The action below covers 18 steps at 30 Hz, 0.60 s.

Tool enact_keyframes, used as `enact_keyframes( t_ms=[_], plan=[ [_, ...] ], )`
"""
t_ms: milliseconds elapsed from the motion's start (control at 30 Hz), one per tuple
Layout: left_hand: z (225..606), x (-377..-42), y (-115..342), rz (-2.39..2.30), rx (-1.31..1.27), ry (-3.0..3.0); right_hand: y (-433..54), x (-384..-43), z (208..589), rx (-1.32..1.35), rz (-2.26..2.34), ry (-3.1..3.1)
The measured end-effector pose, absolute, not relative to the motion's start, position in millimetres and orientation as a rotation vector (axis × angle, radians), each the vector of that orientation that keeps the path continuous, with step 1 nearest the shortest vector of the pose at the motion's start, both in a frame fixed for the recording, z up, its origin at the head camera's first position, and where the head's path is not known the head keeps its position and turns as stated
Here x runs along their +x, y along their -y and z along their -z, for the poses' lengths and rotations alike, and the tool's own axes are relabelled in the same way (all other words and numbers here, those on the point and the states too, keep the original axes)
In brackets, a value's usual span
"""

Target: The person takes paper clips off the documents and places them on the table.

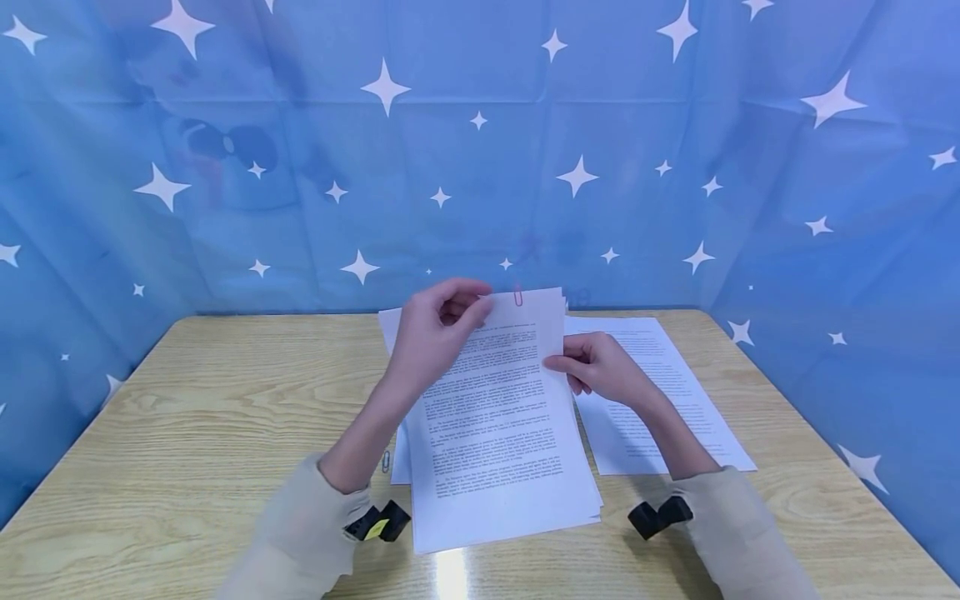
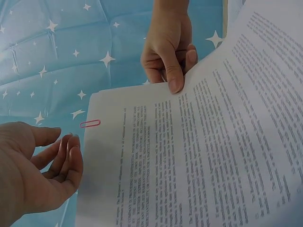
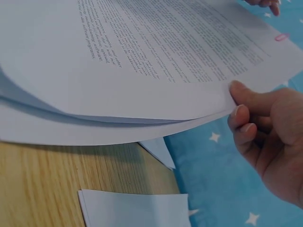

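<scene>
My right hand pinches the right edge of a sheaf of printed sheets, thumb on the front and fingers behind. The sheaf is held up off the table, its lower edges slightly fanned. A pink paper clip sits on its top edge, also visible in the left wrist view as a small pink clip. Beside that top edge is my left hand, fingers loosely bent. In the left wrist view the left hand stands apart from the paper with nothing in its fingers.
More printed sheets lie on the wooden table at the right. Partly hidden behind the sheaf is other paper, with a loose paper clip close by. A blue starred curtain hangs behind the table.
</scene>
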<state>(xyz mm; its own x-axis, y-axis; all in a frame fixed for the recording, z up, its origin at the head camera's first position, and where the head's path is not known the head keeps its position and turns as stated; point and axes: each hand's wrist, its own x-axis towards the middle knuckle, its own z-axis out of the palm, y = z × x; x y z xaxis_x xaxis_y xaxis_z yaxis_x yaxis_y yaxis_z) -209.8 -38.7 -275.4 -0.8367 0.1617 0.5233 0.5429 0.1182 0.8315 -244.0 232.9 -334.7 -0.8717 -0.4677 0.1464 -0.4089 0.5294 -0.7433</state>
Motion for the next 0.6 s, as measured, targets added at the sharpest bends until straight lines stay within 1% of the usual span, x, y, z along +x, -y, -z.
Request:
enact_keyframes(
  t_ms=[167,600],
  plan=[
    [275,-211,29,1.794,-0.729,2.089,-232,-244,336,-0.775,1.282,-2.683],
    [273,-213,14,1.785,-0.726,2.110,-230,-243,334,-0.820,1.272,-2.705]
  ],
)
